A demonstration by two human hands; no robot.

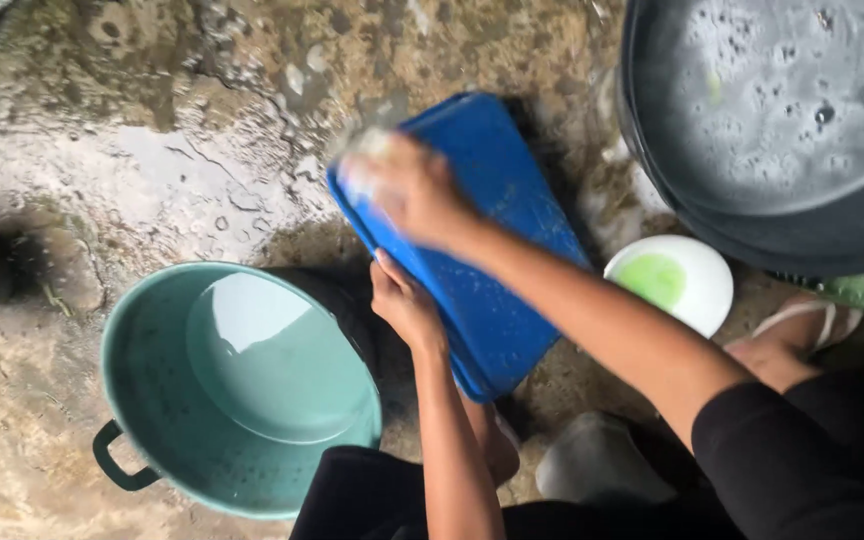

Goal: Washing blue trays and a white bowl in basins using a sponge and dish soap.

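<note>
- Dark basin (782,130) of soapy water, right of my fingers;
- Teal tub (237,390), just left;
- Blue tray (492,260): left hand (407,305) grips its edge; right hand (407,190), blurred, presses something pale on it;
- White bowl (677,280), right.

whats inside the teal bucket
The teal bucket holds clear water, and its bare bottom shows through. Nothing else shows inside. The near right edge is covered by a black-clad knee.
</note>
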